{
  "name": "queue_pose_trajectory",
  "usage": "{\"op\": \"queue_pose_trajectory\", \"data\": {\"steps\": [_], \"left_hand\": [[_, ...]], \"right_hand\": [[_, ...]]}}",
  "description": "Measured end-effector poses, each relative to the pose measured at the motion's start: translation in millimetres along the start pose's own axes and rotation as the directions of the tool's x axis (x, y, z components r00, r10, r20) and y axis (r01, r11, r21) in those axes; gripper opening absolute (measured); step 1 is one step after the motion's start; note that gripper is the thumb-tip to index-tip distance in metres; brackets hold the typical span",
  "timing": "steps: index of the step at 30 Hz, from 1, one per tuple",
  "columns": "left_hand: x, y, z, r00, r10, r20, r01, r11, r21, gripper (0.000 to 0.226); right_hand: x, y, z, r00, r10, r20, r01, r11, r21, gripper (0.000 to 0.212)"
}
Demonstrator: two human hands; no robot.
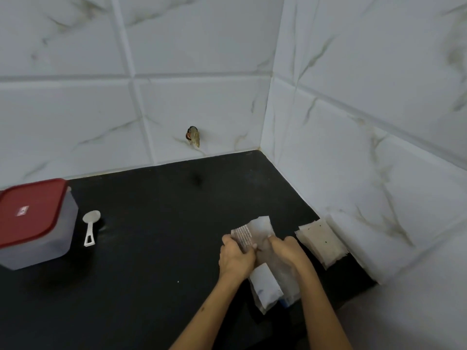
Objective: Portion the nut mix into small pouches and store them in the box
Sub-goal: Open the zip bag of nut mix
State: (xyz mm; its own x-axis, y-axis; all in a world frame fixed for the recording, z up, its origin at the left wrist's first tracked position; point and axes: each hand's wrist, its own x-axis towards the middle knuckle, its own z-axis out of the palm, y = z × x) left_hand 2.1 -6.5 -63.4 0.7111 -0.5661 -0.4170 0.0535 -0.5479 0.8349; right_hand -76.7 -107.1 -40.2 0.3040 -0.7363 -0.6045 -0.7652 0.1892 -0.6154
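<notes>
Your left hand (236,256) and your right hand (288,251) are both gripping the upper part of a clear plastic packet (262,248), which is lying on the black desk (151,236) toward its right side. The fingers of each hand are curling round the packet's film, the left fingers pinching beside a block of printed text, the right fingers closing on the film just beside them; the two hands are nearly touching. The packet's top edge is standing up beyond your knuckles, and its white lower end (266,286) is lying toward you between your forearms. What the packet is holding cannot be told from this view.

A stack of small pale pouches (321,241) is lying flat on the desk just to the right of your right hand, close against the right-hand tiled wall (379,122). The storage box (38,238), translucent with a red lid (30,213) sitting on it, is standing at the far left of the desk, well apart from your hands. A white plastic scoop (90,227) is lying just beside the box on its right, bowl pointing away from you. A small dark mark (193,136) is showing on the rear wall above the desk edge.
</notes>
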Motion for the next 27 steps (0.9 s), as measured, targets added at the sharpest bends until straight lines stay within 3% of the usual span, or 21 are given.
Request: {"op": "queue_pose_trajectory", "data": {"steps": [3, 7, 12, 17, 19, 23, 27], "left_hand": [[6, 3, -17, 0.995, 0.044, -0.09, -0.048, 0.998, -0.042, 0.055], [13, 2, -50, 0.967, 0.097, -0.236, -0.129, 0.983, -0.127, 0.049], [20, -9, -91, 0.932, 0.011, -0.363, -0.095, 0.972, -0.216, 0.049], [22, -26, -114, 0.91, -0.084, -0.407, -0.006, 0.977, -0.215, 0.051], [23, -31, -116, 0.919, -0.088, -0.384, 0.023, 0.985, -0.169, 0.056], [24, -36, -113, 0.918, -0.032, -0.396, 0.044, 0.999, 0.023, 0.054], [17, -30, -106, 0.856, 0.163, -0.491, -0.041, 0.968, 0.249, 0.037]], "right_hand": [[5, -19, 6, 0.995, -0.016, 0.102, 0.013, 0.999, 0.031, 0.05], [8, -52, 29, 0.963, -0.167, 0.21, 0.153, 0.985, 0.081, 0.049], [-3, -88, 68, 0.906, -0.258, 0.336, 0.256, 0.965, 0.049, 0.043], [-6, -99, 100, 0.862, -0.24, 0.446, 0.257, 0.966, 0.023, 0.045], [-1, -99, 106, 0.862, -0.226, 0.454, 0.247, 0.969, 0.012, 0.048], [23, -87, 109, 0.865, -0.169, 0.473, 0.152, 0.986, 0.075, 0.078], [13, -83, 96, 0.803, -0.176, 0.57, 0.063, 0.975, 0.211, 0.042]]}}
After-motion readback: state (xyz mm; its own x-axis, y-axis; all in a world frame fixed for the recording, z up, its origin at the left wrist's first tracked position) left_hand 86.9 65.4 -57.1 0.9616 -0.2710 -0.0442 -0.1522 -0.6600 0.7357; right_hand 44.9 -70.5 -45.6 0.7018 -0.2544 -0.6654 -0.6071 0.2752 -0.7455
